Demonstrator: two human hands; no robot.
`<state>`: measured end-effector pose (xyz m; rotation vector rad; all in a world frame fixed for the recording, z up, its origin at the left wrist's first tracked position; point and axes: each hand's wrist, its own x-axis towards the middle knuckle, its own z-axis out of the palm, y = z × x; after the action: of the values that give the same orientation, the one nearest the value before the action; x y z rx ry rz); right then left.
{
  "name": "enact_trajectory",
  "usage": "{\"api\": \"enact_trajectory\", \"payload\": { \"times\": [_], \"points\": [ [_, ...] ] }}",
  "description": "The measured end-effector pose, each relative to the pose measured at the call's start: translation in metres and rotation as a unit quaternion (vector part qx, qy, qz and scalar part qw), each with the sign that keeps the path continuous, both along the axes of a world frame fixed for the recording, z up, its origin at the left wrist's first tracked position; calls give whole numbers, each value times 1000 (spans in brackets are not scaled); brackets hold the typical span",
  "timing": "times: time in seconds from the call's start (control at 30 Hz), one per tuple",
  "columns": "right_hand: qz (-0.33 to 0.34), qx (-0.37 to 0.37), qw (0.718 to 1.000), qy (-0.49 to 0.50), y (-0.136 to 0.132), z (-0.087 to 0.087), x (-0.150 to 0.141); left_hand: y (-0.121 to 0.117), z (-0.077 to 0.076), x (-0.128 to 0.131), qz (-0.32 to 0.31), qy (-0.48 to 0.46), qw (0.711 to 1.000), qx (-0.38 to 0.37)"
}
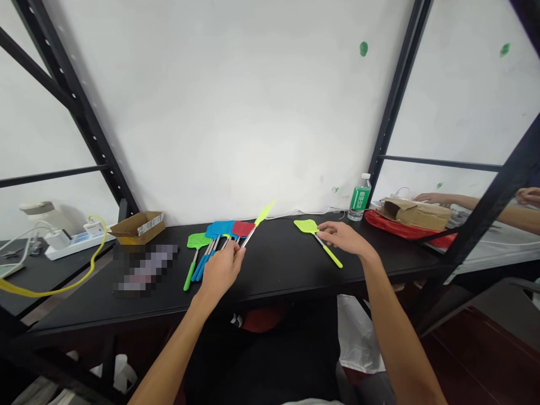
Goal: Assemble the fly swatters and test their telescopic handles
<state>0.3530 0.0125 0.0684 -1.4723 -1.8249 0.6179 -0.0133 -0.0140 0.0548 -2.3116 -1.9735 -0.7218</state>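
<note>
Bottle (pixel 359 196): Chinese-lettered green label (pixel 360 199) | left fingers (pixel 230 248): grasping raised swatter (pixel 263 215) | right fingers (pixel 329 227): loose, beside lying swatter (pixel 306 226)

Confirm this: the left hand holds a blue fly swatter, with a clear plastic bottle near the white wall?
Wrong colour: in the head view, the left hand holds a yellow-green fly swatter. The clear plastic bottle is indeed near the white wall.
</note>
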Motion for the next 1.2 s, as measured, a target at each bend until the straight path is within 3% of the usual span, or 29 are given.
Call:
{"api": "enact_trajectory", "payload": {
  "times": [0.13,0.23,0.3,0.4,0.47,0.57,0.8,0.93,1.03,1.13,1.2],
  "points": [
    [139,-30,983,120,-6,7,-31,-11,0,19,-59,-27,997,37],
    [181,-36,966,182,-5,5,-50,-19,0,29,-89,-40,993,62],
    [202,-51,942,262,-3,0,-62,-22,0,33,-106,-61,990,72],
    [226,-70,884,404,-2,-7,-80,-27,-2,39,-131,-98,984,68],
    [228,-67,868,437,-2,-11,-91,-29,-3,43,-145,-107,982,61],
    [202,-36,874,441,-2,-14,-104,-32,-5,46,-156,-102,981,57],
    [140,51,917,371,1,-15,-110,-34,-3,45,-167,-55,984,37],
    [120,92,919,365,1,-15,-114,-36,1,47,-195,-90,977,13],
    [114,117,917,363,0,-14,-115,-36,2,50,-259,-222,938,-61],
    [109,129,917,361,0,-13,-113,-35,-1,52,-331,-373,846,-191],
    [109,134,917,360,1,-12,-111,-34,-3,53,-348,-418,804,-241]
  ]
}}
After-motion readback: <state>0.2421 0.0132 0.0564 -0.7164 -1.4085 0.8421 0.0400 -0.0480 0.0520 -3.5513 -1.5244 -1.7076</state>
